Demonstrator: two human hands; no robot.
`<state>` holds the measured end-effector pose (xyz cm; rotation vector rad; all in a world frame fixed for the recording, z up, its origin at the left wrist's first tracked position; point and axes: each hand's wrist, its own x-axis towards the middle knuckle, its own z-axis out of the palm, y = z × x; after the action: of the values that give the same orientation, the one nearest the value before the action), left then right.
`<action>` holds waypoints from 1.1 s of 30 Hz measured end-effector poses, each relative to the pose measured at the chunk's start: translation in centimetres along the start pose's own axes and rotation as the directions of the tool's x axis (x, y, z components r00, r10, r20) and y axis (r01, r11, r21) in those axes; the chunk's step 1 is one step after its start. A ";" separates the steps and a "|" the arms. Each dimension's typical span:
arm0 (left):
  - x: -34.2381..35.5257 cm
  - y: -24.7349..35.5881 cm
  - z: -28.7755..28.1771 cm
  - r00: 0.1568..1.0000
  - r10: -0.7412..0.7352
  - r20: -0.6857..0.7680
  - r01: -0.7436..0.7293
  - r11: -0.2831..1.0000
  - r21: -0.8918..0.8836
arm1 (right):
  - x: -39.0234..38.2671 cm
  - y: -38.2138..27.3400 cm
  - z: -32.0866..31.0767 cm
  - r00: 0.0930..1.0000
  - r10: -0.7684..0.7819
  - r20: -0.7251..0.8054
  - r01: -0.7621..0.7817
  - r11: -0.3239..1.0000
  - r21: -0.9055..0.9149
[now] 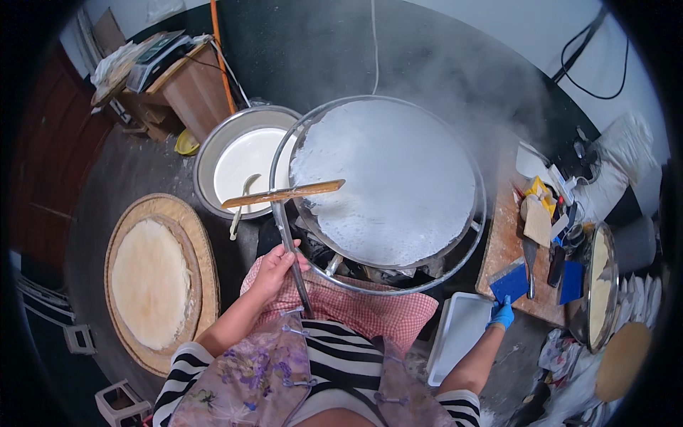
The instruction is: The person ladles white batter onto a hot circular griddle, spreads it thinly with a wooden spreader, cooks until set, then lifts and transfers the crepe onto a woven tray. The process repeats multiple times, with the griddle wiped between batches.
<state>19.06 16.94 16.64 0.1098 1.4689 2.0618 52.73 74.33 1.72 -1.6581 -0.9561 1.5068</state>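
Observation:
My left hand (269, 276) is closed around a metal rod (301, 290) that runs up to the metal ring (370, 291) around a large round griddle. A thin white sheet of batter (391, 178) covers the griddle, and steam rises from it. My right hand (502, 314), in a blue glove, grips a blue flat scraper (509, 282) at the near corner of a wooden side table. A wooden spreader stick (284, 193) lies across the ring's left side, over a steel bowl (206, 171) of white batter. A ladle (245, 199) leans in that bowl.
At left, a round board (210, 299) bears a pale round stack (151, 285). The wooden side table (505, 206) at right holds a spatula (531, 260) and other tools. A white tray (441, 356) lies by my right arm. A checked cloth (377, 313) hangs before the griddle.

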 end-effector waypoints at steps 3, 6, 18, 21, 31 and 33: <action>-0.4 0.1 -0.9 1.000 0.022 -0.003 -0.022 0.999 -0.035 | -2.8 0.0 -0.5 0.990 0.050 0.134 -0.069 0.987 0.143; -0.5 0.3 -1.5 0.999 0.044 0.029 -0.042 0.997 -0.063 | -8.6 0.4 0.1 0.901 -0.103 0.420 -0.090 0.906 0.413; 2.7 2.4 -0.7 0.997 0.072 -0.041 -0.080 0.967 -0.241 | -27.3 -6.9 25.8 0.498 -0.065 0.865 0.566 0.780 -0.268; 2.6 2.6 -1.6 0.997 0.079 -0.014 -0.080 0.977 -0.196 | -28.8 -5.2 30.9 0.449 -0.034 0.893 0.729 0.591 -0.344; 1.8 1.8 -4.2 0.999 -0.003 0.054 0.011 0.988 -0.155 | -21.3 -4.1 33.3 0.591 -0.172 0.788 0.726 0.539 -0.428; 1.9 1.9 -4.5 0.996 -0.014 0.082 0.027 0.988 -0.155 | -19.8 -4.0 31.3 0.653 -0.152 0.742 0.671 0.570 -0.473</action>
<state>14.94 13.73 16.13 0.1138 1.2507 2.1215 20.24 59.43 12.13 -1.1326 -2.4372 1.3922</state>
